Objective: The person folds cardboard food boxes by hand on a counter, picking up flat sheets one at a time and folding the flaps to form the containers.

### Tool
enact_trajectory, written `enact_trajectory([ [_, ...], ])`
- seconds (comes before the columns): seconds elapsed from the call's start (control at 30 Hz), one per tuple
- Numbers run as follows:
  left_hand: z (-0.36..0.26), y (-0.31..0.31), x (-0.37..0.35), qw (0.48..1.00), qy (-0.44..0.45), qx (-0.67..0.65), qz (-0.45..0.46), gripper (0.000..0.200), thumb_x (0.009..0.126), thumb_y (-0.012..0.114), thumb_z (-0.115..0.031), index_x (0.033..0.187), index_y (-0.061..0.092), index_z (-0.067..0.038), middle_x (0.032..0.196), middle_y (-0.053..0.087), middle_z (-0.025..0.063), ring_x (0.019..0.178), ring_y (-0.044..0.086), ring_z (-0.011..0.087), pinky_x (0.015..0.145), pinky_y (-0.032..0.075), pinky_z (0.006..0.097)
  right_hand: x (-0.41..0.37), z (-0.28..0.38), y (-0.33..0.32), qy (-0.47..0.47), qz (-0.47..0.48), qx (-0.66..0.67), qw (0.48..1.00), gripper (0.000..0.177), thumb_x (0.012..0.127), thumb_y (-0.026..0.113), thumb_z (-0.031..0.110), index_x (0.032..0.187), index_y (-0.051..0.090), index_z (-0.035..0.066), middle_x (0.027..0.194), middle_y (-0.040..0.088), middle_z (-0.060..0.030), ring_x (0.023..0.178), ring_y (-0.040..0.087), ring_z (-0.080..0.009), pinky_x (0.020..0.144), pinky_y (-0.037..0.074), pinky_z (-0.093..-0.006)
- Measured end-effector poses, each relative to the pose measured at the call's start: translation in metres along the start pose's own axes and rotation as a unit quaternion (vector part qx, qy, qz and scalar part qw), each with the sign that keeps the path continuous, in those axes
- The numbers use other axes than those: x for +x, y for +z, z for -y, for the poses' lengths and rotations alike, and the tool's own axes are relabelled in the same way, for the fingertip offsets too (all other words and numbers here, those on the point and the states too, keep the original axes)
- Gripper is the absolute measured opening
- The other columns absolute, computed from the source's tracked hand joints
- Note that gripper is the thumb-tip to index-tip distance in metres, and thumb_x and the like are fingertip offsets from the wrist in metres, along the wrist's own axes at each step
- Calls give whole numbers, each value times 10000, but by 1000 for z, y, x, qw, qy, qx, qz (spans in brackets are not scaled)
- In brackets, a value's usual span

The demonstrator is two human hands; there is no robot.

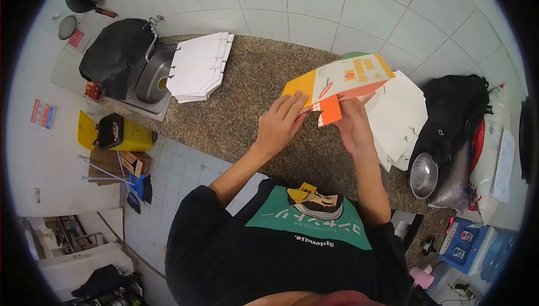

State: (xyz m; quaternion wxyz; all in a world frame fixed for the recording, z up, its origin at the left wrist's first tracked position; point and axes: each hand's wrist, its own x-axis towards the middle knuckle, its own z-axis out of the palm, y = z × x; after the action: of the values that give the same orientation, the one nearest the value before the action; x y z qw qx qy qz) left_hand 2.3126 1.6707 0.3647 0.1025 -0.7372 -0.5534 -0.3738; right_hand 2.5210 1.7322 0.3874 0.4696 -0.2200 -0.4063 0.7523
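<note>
A yellow, white and orange printed cardboard box (345, 78) is held above the granite counter, with an orange flap hanging at its near side. My left hand (282, 119) grips the box's yellow end, fingers on top and thumb underneath. On the other side, my right hand (355, 123) is at the orange underside beside the flap; its fingers are partly hidden by the box. Beneath and to the right of the box lie flat white cardboard pieces (401, 118). Another stack of flat white cardboard (199, 65) rests on the counter to the left.
Left of the white stack is a metal sink (154, 76) with a black bag (115, 53) beside it. A metal bowl (424, 176), a black bag (452, 109) and white sacks (488, 160) stand at the right. A yellow bin (135, 136) is on the floor.
</note>
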Motion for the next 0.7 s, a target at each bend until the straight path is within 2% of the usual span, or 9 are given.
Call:
enact_trajectory([
  [0.13, 7, -4, 1, 1000, -2, -14, 5, 594, 835, 771, -160, 1394, 575, -107, 1291, 665, 94, 1082, 663, 299, 808, 599, 372, -7, 10, 8, 73, -70, -18, 995, 470, 906, 782, 188, 1310, 596, 39, 1244, 650, -69, 1098, 645, -198, 885, 550, -363],
  [0.23, 9, -9, 2, 996, -21, -76, 36, 605, 843, 772, -157, 1403, 558, -70, 1266, 671, 147, 1054, 683, 322, 814, 589, 393, -11, -2, -6, -47, -85, -448, 888, 332, 922, 766, 165, 1193, 656, 6, 1045, 698, -80, 928, 649, -158, 824, 544, -337],
  [0.27, 9, -9, 2, 990, -42, -121, 59, 603, 851, 770, -149, 1404, 552, -47, 1246, 676, 184, 1043, 695, 338, 821, 581, 410, -11, -11, -10, -47, -86, -448, 889, 332, 922, 766, 165, 1193, 656, 6, 1045, 698, -80, 928, 649, -158, 824, 544, -337],
  [0.33, 8, -3, 0, 988, -41, -141, 52, 617, 872, 752, -152, 1429, 517, -24, 1250, 668, 209, 1039, 691, 362, 830, 575, 421, -12, -39, -21, -144, -92, -568, 805, 286, 931, 763, 185, 1130, 662, 6, 991, 693, -73, 893, 647, -144, 771, 540, -326],
  [0.37, 8, 1, -1, 985, -40, -160, 44, 633, 893, 734, -156, 1454, 483, -1, 1253, 660, 234, 1034, 688, 387, 839, 569, 432, -13, -55, -23, -142, -94, -568, 805, 286, 931, 763, 185, 1130, 662, 6, 991, 693, -73, 893, 647, -144, 771, 540, -326],
  [0.43, 6, 10, -8, 981, -65, -176, 58, 650, 918, 702, -162, 1481, 432, 16, 1237, 658, 242, 1025, 682, 399, 846, 564, 442, -16, -87, -16, -72, -115, -443, 886, 259, 942, 757, 213, 1060, 659, 5, 989, 691, -78, 878, 642, -144, 738, 530, -337],
  [0.5, 2, 15, -13, 975, -90, -190, 72, 667, 942, 670, -168, 1508, 380, 33, 1221, 657, 251, 1016, 677, 412, 853, 560, 453, -19, -105, -4, -104, -112, -427, 891, 252, 952, 746, 215, 1044, 649, 1, 1001, 690, -79, 881, 643, -146, 736, 528, -340],
  [0.57, -6, 15, -19, 899, -263, -331, 115, 663, 991, 594, -189, 1550, 307, 23, 1301, 612, 263, 1103, 650, 430, 926, 532, 421, -19, -100, -1, -97, -76, -431, 894, 258, 978, 713, 205, 1106, 636, -5, 1065, 687, -82, 940, 648, -153, 800, 528, -329],
  [0.7, -12, 29, -38, 940, -163, -297, 44, 626, 1083, 442, -285, 1578, 208, 18, 1453, 489, 268, 1282, 572, 339, 1070, 432, 410, -6, -97, -2, -36, -36, -219, 975, 270, 1007, 666, 193, 1185, 631, -6, 1111, 685, -91, 1014, 653, -168, 884, 520, -316],
])
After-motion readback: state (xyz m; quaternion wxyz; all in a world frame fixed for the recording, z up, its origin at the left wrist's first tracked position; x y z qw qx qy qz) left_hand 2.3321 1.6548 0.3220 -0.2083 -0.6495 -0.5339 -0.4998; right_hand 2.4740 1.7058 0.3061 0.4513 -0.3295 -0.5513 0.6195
